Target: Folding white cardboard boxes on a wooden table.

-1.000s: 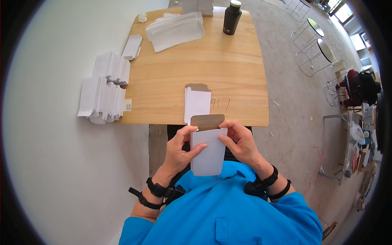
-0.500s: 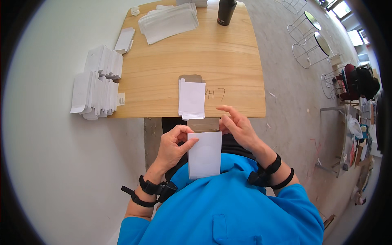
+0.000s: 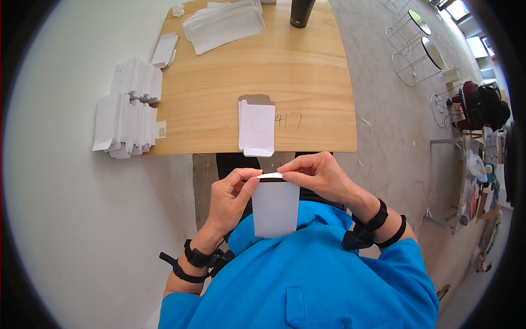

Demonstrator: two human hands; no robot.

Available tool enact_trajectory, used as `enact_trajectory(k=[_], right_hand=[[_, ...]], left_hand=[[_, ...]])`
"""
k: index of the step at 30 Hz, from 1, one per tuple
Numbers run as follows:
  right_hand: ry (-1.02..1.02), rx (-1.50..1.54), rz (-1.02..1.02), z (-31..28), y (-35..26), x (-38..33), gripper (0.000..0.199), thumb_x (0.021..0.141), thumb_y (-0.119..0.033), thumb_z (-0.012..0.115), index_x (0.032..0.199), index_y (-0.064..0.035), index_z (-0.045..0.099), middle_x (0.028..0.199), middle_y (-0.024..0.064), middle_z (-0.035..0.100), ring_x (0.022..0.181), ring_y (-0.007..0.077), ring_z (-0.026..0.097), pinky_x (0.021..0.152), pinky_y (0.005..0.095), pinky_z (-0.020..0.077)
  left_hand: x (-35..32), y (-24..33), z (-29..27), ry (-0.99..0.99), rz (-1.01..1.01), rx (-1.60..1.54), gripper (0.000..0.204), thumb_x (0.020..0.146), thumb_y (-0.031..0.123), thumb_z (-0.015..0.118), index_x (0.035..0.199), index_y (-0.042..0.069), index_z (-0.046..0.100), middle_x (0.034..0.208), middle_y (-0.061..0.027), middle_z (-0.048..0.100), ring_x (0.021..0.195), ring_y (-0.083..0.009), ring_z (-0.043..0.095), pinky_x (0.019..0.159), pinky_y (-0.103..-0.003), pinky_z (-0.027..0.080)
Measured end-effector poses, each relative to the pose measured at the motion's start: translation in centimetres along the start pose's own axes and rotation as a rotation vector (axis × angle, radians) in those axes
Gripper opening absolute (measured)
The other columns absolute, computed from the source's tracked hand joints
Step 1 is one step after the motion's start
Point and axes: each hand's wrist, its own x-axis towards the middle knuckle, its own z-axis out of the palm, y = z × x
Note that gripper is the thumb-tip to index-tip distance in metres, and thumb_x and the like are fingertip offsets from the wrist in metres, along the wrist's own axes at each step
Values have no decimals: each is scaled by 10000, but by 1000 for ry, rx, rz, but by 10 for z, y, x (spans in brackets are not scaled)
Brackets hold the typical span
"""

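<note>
A white cardboard box (image 3: pixel 275 209) stands against my lap, its top end facing the table. My left hand (image 3: pixel 229 196) pinches the top left corner of the box between thumb and fingers. With thumb and index finger, my right hand (image 3: pixel 316 174) grips the end flap, which is bent over toward me. A dark gap shows between the flap and the front panel. Just beyond, a flat white carton with a brown inner flap (image 3: pixel 257 129) lies at the table's near edge, touched by neither hand.
Stacks of folded white cartons (image 3: pixel 127 123) line the left side of the wooden table (image 3: pixel 312 77). White paper sheets (image 3: pixel 223 26) and a dark tumbler (image 3: pixel 302 12) stand at the far end. Round stools (image 3: pixel 433 53) and a cluttered bench (image 3: pixel 467 181) are to the right.
My right hand has moved left onto the flap and taken hold of it. The flap, raised before with its brown inside showing, is now folded toward me. My left hand keeps its corner grip.
</note>
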Motion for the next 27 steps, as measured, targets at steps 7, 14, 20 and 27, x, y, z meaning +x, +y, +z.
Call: enact_trajectory(k=[7, 14, 20, 27], right_hand=[[57, -75, 38, 10, 0, -6, 162, 909, -82, 664, 988, 46, 724, 843, 111, 728, 749, 116, 682, 671, 226, 544], [121, -169, 8, 16, -3, -16, 168, 924, -78, 636, 995, 47, 721, 816, 106, 722, 723, 110, 666, 658, 240, 534], [122, -174, 76, 17, -11, -15, 159, 937, -93, 643, 992, 40, 713, 842, 92, 715, 742, 98, 655, 662, 232, 534], [73, -241, 1, 16, -12, -18, 192, 896, -100, 705, 1046, 19, 721, 885, 117, 735, 802, 151, 699, 697, 256, 565]], left_hand=[[1, 14, 2, -27, -134, -135, 203, 959, 138, 646, 1125, 24, 672, 907, -45, 679, 783, -65, 632, 704, -201, 513], [4, 18, 1, -63, -247, -181, 196, 956, 137, 646, 1116, 26, 667, 922, -66, 691, 844, -95, 661, 740, -236, 563], [9, 19, -4, -101, -357, -282, 173, 964, 139, 635, 1086, 20, 664, 938, -73, 692, 852, -103, 665, 759, -263, 581], [5, 16, -9, -180, -217, -152, 226, 949, 106, 650, 1150, 2, 643, 1058, -105, 702, 928, -143, 684, 818, -279, 576]])
